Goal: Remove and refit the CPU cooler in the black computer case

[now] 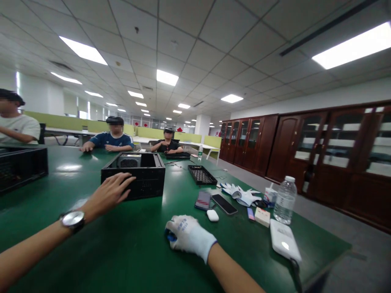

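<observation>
My bare left hand (111,194), with a watch on its wrist, reaches to the near side of a black computer case (148,182). Its fingers are stretched out at the case's near panel, not wrapped round it. Through the open top of the case a grey power supply unit (130,161) shows. My right hand (186,234) wears a white work glove and rests low over the green table (131,248). Its fingers are curled in. Some blue shows at the fingertips, and whatever they may hold is hidden.
Right of centre lie a black tray (202,175), phone (225,203), white earbud case (212,215) and spare gloves (241,194). A water bottle (285,199) and white power bank (284,239) stand near the right edge. Another black case (23,169) is at left. Several people sit across.
</observation>
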A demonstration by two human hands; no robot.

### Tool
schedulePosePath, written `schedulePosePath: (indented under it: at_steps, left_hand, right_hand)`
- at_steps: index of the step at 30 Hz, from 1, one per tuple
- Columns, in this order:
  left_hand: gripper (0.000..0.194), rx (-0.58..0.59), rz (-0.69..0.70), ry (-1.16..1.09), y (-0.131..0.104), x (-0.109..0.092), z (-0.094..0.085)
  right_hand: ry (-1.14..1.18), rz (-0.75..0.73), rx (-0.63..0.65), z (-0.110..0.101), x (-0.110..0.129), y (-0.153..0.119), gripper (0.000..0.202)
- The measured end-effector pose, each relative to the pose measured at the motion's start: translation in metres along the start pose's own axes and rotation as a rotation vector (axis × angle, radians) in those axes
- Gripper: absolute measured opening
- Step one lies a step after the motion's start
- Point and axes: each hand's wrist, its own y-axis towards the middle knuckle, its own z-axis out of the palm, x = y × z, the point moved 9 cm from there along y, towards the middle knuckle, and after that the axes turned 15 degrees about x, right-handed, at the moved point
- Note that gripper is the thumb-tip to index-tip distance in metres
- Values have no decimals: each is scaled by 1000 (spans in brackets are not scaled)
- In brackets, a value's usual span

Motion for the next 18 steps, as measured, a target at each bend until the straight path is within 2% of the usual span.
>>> schedulePosePath:
  at_steps: [4, 7, 11, 15, 18]
  left_hand:
    - [51, 42, -95, -11, 62, 23, -1]
    - [46, 142, -188, -17, 85, 43, 10]
    - [50, 243, -276, 11, 86, 47, 13]
    - [52, 267, -312, 54, 73, 32, -1]
    - [51, 266, -310, 72, 60, 18, -15]
  right_hand:
    - [14, 79, -14, 8, -8, 8, 37]
    - [38, 80, -28, 12, -11, 13, 39]
    - [99, 13, -47, 16, -15, 18, 42]
    - [227, -7, -60, 23, -29, 21, 39]
    - [324, 26, -146, 24, -49, 17, 35]
